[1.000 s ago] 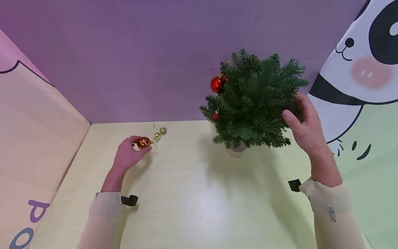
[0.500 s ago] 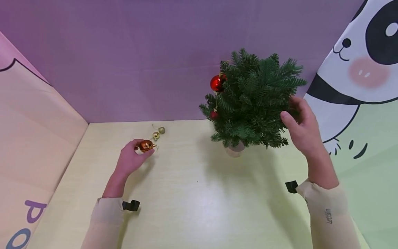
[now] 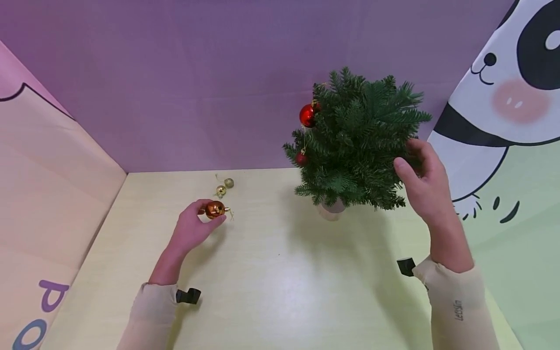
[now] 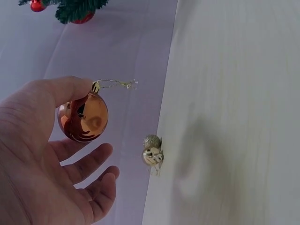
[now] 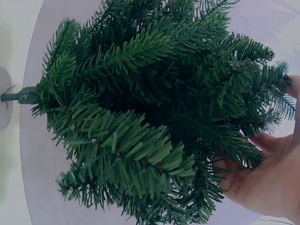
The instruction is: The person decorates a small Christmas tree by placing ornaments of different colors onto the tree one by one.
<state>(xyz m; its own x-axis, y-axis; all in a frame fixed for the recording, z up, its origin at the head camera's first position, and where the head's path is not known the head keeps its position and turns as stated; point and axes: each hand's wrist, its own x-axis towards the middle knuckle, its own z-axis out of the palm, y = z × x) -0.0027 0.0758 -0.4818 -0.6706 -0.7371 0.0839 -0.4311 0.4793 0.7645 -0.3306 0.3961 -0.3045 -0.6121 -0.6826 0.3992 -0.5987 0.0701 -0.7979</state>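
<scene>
Both hands are on my feed: the left hand [image 3: 197, 224] pinches a copper ball [image 3: 215, 209], while the right hand [image 3: 426, 184] has its fingers among the branches on the right side of the tree [image 3: 356, 141]. Needles hide those fingertips, so I can't tell whether that hand grips a branch or merely touches it. The copper ball sits well left of the tree, above the table [image 3: 280, 301], between the thumb and fingers of the left hand.

Counting, I get one tree, one copper ball and two small gold balls; the gold pair, a shiny gold ball [image 3: 220, 190] and a rough gold ball [image 3: 229, 183], lies left of the tree just beyond the left hand. On the tree's left side I make out at least two red balls: a large red ball [image 3: 307, 115] and, lower down, a small red ball [image 3: 301, 159].

From the head camera I see the tree's pale base [image 3: 331, 210] mostly under foliage; the right wrist view also gives me the bare stem [image 5: 11, 97] joining it. Only the left wrist view clearly shows me the gold string [image 4: 117, 84] looped from the copper ball's cap, and two fingers bent clear of the ball.
</scene>
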